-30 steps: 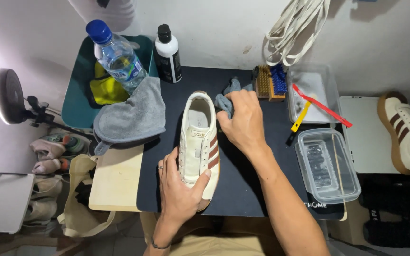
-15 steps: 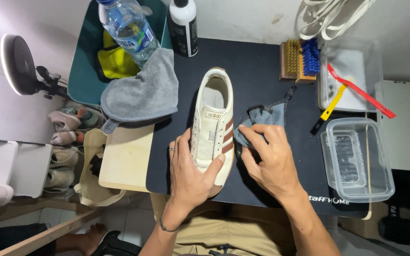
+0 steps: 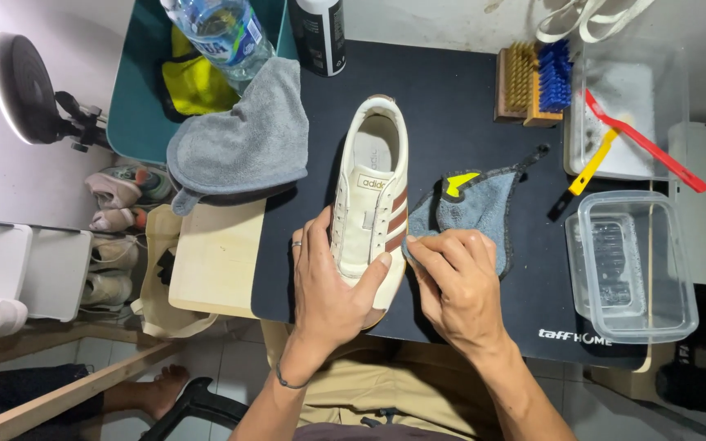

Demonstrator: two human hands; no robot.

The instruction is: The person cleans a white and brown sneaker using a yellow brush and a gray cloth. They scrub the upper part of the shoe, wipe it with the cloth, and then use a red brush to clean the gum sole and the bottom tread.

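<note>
A cream sneaker point(image 3: 373, 175) with brown side stripes lies on the black mat point(image 3: 467, 106), toe toward me, laces removed. My left hand point(image 3: 328, 286) wraps over its toe end and holds it. My right hand point(image 3: 455, 282) pinches the near edge of a small blue-grey cloth point(image 3: 480, 208) and presses it against the shoe's right side by the toe. The rest of the cloth lies flat on the mat to the right of the shoe.
A larger grey cloth point(image 3: 243, 143) lies left of the shoe over a teal tray point(image 3: 136, 98) holding a water bottle point(image 3: 218, 28) and yellow rag. A black-and-white bottle point(image 3: 318, 33), brushes point(image 3: 533, 82), two clear tubs point(image 3: 635, 265) and thin red and yellow tools point(image 3: 643, 143) sit behind and right.
My right hand has come from the shoe's heel end down to its toe side, bringing the blue-grey cloth with it. My left hand has stayed on the toe.
</note>
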